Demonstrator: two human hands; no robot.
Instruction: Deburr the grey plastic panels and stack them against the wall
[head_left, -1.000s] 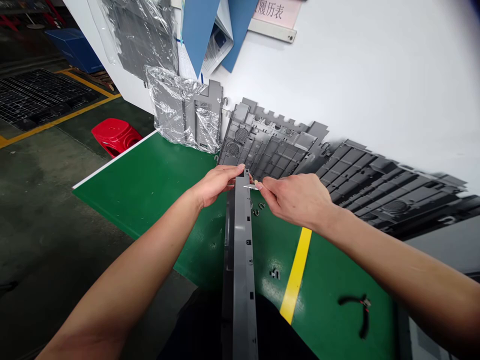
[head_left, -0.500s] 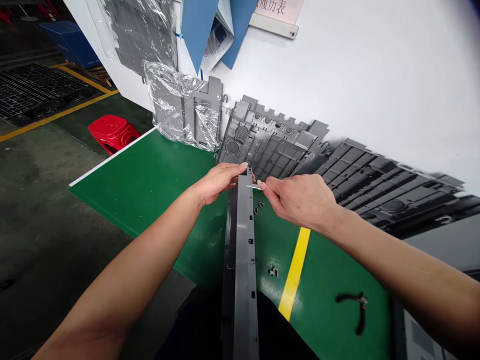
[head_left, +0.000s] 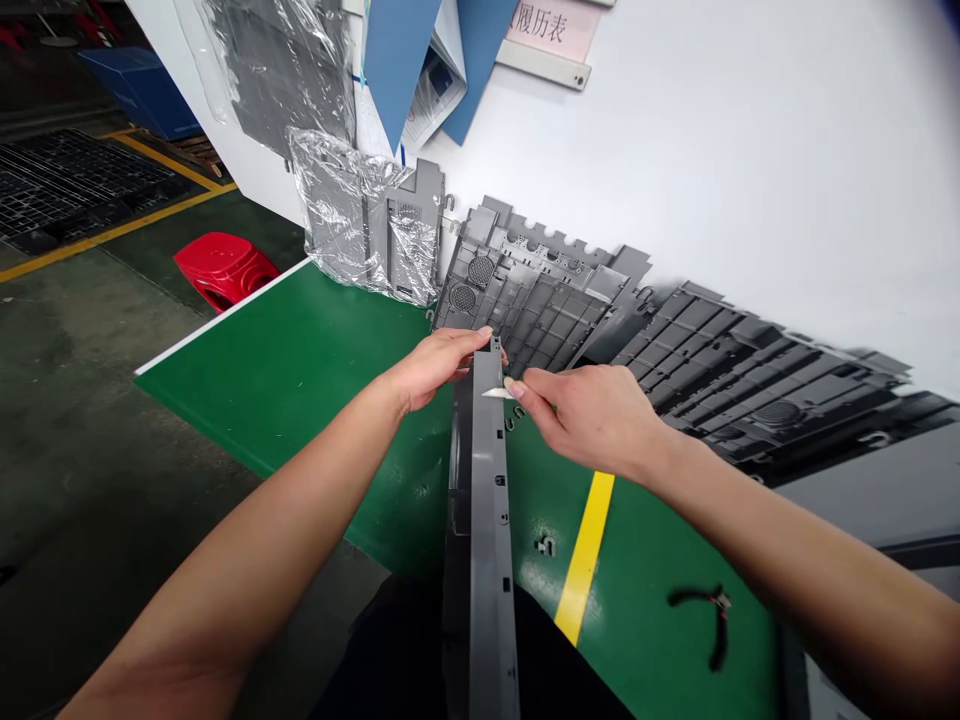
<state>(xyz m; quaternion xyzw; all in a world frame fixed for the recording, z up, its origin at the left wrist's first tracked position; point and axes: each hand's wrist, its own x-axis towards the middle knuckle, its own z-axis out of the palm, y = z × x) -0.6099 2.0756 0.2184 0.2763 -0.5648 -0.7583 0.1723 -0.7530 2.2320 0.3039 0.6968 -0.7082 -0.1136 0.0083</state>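
Note:
A grey plastic panel (head_left: 491,540) stands on edge in front of me, its narrow side with small square holes facing up. Gripping its far end is my left hand (head_left: 442,362), thumb along the top and fingers partly hidden behind. My right hand (head_left: 585,410) is closed on a small knife, whose pale pointed blade (head_left: 495,393) lies across the panel's upper edge. The knife's handle is hidden in the fist. Small grey hook-shaped pieces (head_left: 513,418) lie on the green table just below my right hand.
Several grey moulded panels (head_left: 547,290) lean on the white wall. A plastic-wrapped panel (head_left: 367,215) stands to their left. Black-handled nippers (head_left: 716,603) and a hook-shaped piece (head_left: 546,545) lie on the green tabletop (head_left: 300,370). A red stool (head_left: 223,268) stands beyond the table's left edge.
My right hand has drawn the blade a little toward me along the panel's edge, and the blade has turned flatter. The left hand keeps its hold on the panel.

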